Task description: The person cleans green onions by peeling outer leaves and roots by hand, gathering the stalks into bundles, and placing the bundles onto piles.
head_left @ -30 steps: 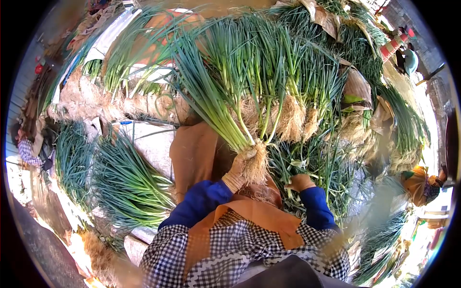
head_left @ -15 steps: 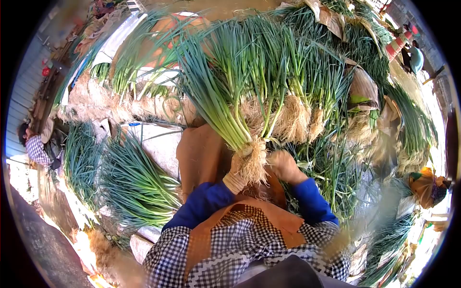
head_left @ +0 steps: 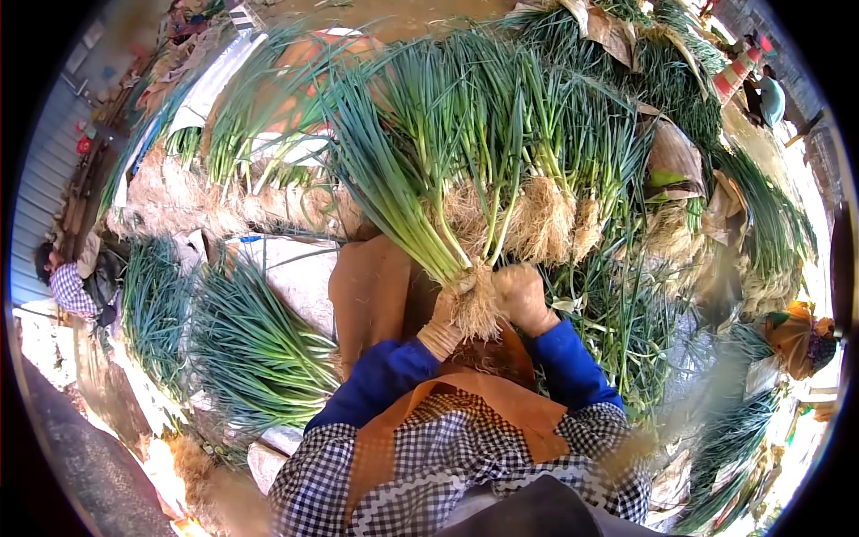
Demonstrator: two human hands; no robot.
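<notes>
My left hand (head_left: 443, 324) is closed around the root end of a bunch of green onions (head_left: 400, 210), whose long leaves fan up and to the left. The pale, stringy roots (head_left: 477, 309) hang down beside my fingers. Right of these roots is my right hand (head_left: 523, 295), its fingers curled and pressed together at the base of the bunch; what they pinch is too small to make out. Brown cloth (head_left: 367, 291) lies beneath and to the left of the bunch.
More onions with roots (head_left: 541, 219) stand in a row beyond my hands. A green pile (head_left: 255, 345) lies at the left, loose leaves (head_left: 617, 313) at the right. One person (head_left: 72, 282) is at the far left, another (head_left: 771, 98) at the upper right.
My right hand has come up and left from the loose leaves to the roots of the bunch, with its fingers closed. My left hand keeps its hold on the bunch.
</notes>
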